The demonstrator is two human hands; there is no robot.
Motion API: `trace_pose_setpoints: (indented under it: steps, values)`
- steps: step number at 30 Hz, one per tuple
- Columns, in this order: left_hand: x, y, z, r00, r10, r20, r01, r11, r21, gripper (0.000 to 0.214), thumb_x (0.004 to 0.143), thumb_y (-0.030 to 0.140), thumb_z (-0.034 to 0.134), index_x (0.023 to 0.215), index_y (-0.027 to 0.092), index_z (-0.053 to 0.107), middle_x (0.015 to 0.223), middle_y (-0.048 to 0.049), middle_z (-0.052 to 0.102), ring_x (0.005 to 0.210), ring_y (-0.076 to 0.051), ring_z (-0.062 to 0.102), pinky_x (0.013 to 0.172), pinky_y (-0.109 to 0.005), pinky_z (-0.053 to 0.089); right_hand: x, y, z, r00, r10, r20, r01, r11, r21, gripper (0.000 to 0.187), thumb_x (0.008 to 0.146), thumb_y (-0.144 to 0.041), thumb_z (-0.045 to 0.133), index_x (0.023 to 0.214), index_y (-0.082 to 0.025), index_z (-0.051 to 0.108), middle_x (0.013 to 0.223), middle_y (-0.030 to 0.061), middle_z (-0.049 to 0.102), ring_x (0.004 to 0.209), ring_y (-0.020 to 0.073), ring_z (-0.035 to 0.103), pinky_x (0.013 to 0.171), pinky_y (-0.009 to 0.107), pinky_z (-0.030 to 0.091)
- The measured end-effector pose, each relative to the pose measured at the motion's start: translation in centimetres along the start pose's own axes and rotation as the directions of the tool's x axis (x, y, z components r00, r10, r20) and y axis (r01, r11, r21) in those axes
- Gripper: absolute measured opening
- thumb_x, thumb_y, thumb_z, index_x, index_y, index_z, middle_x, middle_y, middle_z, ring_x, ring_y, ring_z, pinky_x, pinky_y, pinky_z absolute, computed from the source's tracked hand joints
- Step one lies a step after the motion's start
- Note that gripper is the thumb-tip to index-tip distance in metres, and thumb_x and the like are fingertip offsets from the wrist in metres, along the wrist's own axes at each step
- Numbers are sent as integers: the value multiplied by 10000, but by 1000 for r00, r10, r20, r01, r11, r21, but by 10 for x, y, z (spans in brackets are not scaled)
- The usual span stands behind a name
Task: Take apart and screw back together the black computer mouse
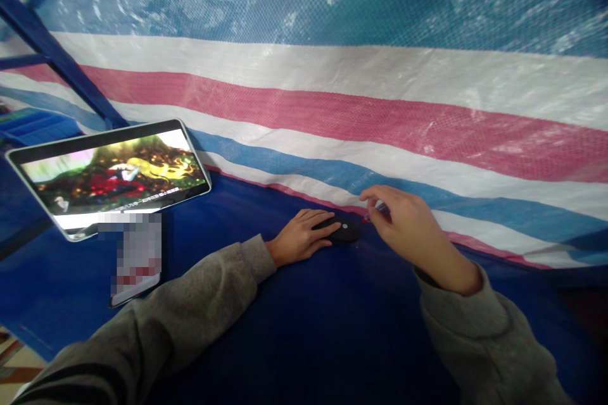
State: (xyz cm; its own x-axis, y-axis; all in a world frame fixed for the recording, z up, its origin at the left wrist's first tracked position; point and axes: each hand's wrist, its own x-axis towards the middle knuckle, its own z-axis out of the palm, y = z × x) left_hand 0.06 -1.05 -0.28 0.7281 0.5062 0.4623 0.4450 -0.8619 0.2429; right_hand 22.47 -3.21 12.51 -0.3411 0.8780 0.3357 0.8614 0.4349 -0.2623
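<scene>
While looking down across the blue desk (294, 329), finds the left hand (301, 239) lying palm down near the middle, with its grey sleeve (190, 304) trailing off toward seven o'clock. Fingers (316, 215) stretched out and released, not wrapped round anything, tips laid flat on the nine o'clock end of a small black oval device (346, 231). Places that device on the desk itself, just short of the striped tarpaulin (332, 107) rising behind it at twelve o'clock in bands of blue, white and red. Shows the right hand (411, 231) at three o'clock of the device, raised off the desk with the wrist bent, thumb and forefinger clenched in a pinch on a small red-tipped piece (367, 219) just by the device's two o'clock edge. Too small to tell what sort of piece, or whether touching the device. Farther off at nine o'clock, well apart from both hands: a tablet (109, 171) propped at a tilt, screen lit with a colourful cartoon scene. Just below the tablet at six o'clock, a flat dark-edged thing (135, 266) lying on the desk, its face blurred beyond reading. Up at ten o'clock, beyond the tablet, a blue metal bar (52, 54) slanting down beside the tarpaulin.
</scene>
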Motion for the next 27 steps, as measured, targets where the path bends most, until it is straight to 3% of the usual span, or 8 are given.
trace_pose_setpoints:
  steps: [4, 9, 13, 16, 21, 27]
  values:
    - [0, 0, 1, 1000, -12, 1, 12, 1000, -14, 426, 981, 409, 471, 1366, 229, 501, 1377, -124, 539, 1263, -257, 509, 1016, -440, 428, 0, -4, -10, 1000, -4, -21, 5, 999, 48, 211, 831, -134, 483, 966, -209, 626, 909, 42, 704, 807, 195, 660, 734, 303, 469]
    - [1, 0, 2, 999, -34, 14, 34, 999, -35, 430, 984, 396, 469, 1374, 215, 489, 1389, -128, 526, 1272, -249, 504, 1036, -437, 415, -3, -12, -16, 990, -57, 130, 38, 988, 149, 214, 818, -125, 515, 961, -209, 650, 908, 31, 725, 829, 186, 674, 772, 302, 483]
    - [1, 1, 2, 998, -54, 12, 54, 997, -59, 436, 973, 392, 486, 1369, 211, 489, 1379, -137, 532, 1267, -259, 510, 1023, -449, 426, -14, -20, -2, 926, -171, 337, 90, 966, 243, 294, 798, -64, 509, 986, -210, 680, 995, 37, 736, 929, 199, 676, 856, 324, 481]
    - [1, 2, 1, 998, -57, 22, 58, 995, -79, 457, 949, 347, 525, 1381, 209, 472, 1395, -139, 517, 1285, -267, 494, 1038, -461, 415, -26, -22, 13, 869, -259, 422, 122, 938, 324, 333, 820, -52, 493, 1042, -217, 679, 1107, 49, 717, 1025, 196, 657, 925, 325, 462]
    - [0, 1, 0, 998, -47, 31, 50, 993, -106, 507, 916, 274, 566, 1404, 220, 436, 1410, -138, 500, 1292, -274, 481, 1044, -479, 414, -40, -16, 30, 825, -238, 512, 95, 953, 288, 343, 795, -22, 509, 1021, -210, 685, 1057, 52, 721, 1014, 187, 654, 912, 311, 461]
    - [0, 1, 1, 996, -87, 31, 89, 993, -82, 523, 914, 242, 582, 1410, 232, 418, 1411, -145, 447, 1277, -286, 471, 1031, -483, 441, -53, -13, 50, 792, -147, 593, 116, 989, 90, 227, 767, -45, 523, 887, -186, 655, 929, 66, 693, 874, 208, 663, 777, 313, 477]
